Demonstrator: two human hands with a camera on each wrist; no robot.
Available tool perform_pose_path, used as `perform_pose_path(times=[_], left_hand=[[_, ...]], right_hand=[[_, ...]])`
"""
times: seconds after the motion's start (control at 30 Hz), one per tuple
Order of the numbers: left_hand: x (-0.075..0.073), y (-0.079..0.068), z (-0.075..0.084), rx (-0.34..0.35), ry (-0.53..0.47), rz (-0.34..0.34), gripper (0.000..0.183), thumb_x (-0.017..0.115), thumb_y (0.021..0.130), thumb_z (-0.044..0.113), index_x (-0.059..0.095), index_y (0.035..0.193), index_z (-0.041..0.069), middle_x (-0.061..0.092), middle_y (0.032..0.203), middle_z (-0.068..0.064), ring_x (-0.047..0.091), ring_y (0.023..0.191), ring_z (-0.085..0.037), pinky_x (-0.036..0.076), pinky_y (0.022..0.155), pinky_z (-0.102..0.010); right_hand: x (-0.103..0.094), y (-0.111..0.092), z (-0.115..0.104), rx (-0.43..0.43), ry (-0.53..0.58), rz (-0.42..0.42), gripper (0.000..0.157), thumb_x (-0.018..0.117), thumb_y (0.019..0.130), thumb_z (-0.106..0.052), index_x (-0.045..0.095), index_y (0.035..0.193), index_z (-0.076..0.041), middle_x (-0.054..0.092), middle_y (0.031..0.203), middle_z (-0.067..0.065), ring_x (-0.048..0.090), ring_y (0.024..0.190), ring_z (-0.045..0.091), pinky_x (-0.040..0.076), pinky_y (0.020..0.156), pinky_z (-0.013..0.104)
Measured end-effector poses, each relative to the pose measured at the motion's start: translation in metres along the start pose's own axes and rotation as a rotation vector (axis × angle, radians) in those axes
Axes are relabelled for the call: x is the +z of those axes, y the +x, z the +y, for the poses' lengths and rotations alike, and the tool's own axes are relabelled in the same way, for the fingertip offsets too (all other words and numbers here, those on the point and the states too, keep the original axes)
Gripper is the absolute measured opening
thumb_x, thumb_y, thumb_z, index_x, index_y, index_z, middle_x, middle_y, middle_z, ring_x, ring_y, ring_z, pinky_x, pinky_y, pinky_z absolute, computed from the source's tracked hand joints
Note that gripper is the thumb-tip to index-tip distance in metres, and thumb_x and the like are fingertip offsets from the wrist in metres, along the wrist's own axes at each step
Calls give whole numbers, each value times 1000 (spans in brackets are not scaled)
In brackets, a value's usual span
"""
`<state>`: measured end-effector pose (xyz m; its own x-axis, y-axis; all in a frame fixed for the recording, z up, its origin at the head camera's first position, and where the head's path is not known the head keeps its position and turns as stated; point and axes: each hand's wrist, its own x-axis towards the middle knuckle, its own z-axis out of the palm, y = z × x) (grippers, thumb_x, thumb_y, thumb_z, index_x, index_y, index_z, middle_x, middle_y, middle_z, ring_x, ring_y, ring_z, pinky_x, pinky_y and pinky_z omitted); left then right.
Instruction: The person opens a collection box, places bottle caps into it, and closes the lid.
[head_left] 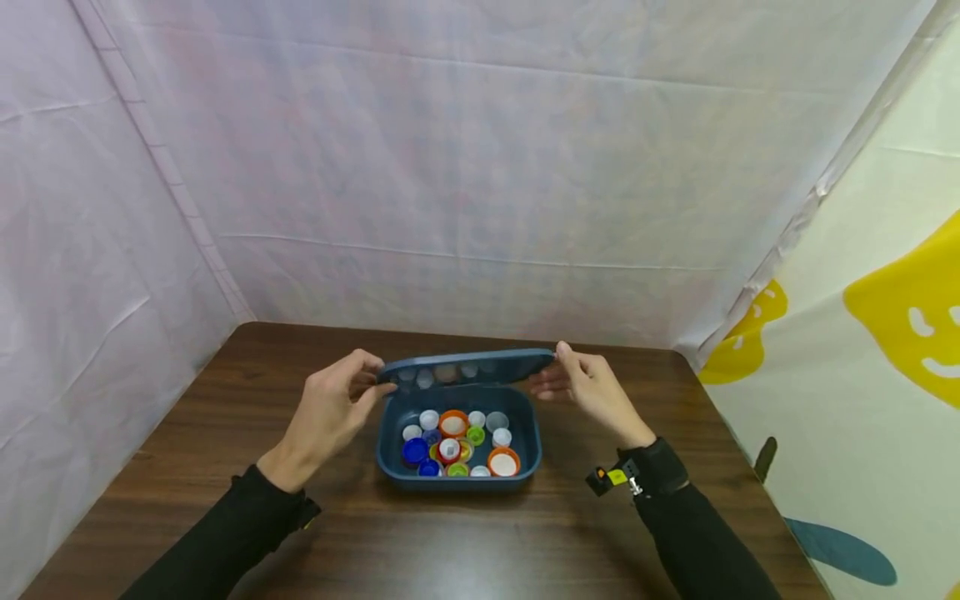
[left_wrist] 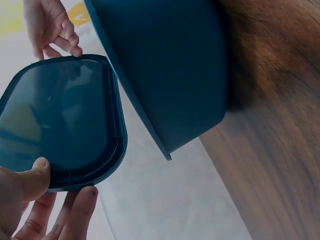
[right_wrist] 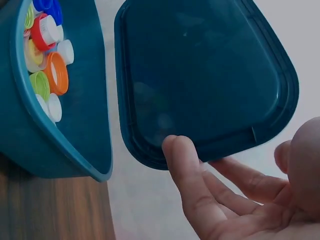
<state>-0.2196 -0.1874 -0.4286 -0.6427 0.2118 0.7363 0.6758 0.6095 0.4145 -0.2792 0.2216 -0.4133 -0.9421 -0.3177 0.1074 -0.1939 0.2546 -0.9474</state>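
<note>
A dark teal plastic lid (head_left: 498, 367) is held tilted over the back of a matching box (head_left: 468, 484). My left hand (head_left: 324, 417) pinches the lid's left end, thumb on one face and fingers beneath the rim. At the other end, my right hand (head_left: 600, 400) grips the lid's rim between thumb and fingers. Inside the box lie several plastic bottle caps: an orange-rimmed cap (head_left: 503, 462), a blue cap (head_left: 415, 452), a green cap (head_left: 476, 435) and white ones. In the right wrist view the lid (right_wrist: 200, 80) stands apart from the box rim (right_wrist: 65, 145).
The box stands on a dark wood-grain table (head_left: 330, 533). Behind it hangs a white cloth (head_left: 480, 208), and at the right a cloth with yellow smiling shapes (head_left: 915, 308). Devices are strapped to both wrists, including a right wrist strap (head_left: 652, 468).
</note>
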Motion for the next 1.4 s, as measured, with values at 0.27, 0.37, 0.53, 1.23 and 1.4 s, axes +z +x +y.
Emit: perform_pose_path(times=[0.27, 0.37, 0.53, 1.23, 1.4], left_hand=[[1, -4, -6, 30, -28, -27, 38, 85, 88, -25, 74, 110, 3, 80, 107, -11, 88, 98, -29, 73, 83, -45], [1, -6, -8, 25, -31, -44, 39, 82, 87, -29, 73, 110, 1, 80, 111, -14, 87, 104, -33, 72, 88, -48], [3, -8, -11, 27, 12, -59, 40, 84, 86, -29, 72, 108, 2, 79, 116, -15, 85, 111, -33, 68, 98, -42], [1, -14, -2, -409, -10, -243, 43, 62, 118, 4, 58, 159, -9, 77, 137, -32, 81, 87, -23, 67, 71, -27], [1, -14, 1, -500, 17, -323, 51, 74, 115, 17, 62, 159, -8, 77, 139, -32, 76, 71, -13, 60, 60, -24]], right_hand=[[-2, 0, 2, 46, 86, -15, 54, 63, 121, -42, 74, 143, 7, 79, 140, 27, 88, 114, 27, 71, 103, 42], [-3, 0, 3, 54, 106, -18, 49, 70, 119, -38, 76, 141, 4, 79, 140, 17, 88, 111, 27, 71, 101, 40], [-6, -2, 8, 54, 43, -35, 42, 76, 115, -33, 78, 143, -2, 86, 120, 5, 86, 103, 18, 72, 96, 36], [2, -8, 5, 22, 43, -28, 41, 83, 109, -15, 75, 148, -6, 77, 125, 15, 81, 103, 18, 72, 93, 38], [6, -11, 7, 15, 35, -42, 43, 83, 109, -13, 73, 150, -7, 78, 127, 21, 82, 103, 19, 73, 94, 43]])
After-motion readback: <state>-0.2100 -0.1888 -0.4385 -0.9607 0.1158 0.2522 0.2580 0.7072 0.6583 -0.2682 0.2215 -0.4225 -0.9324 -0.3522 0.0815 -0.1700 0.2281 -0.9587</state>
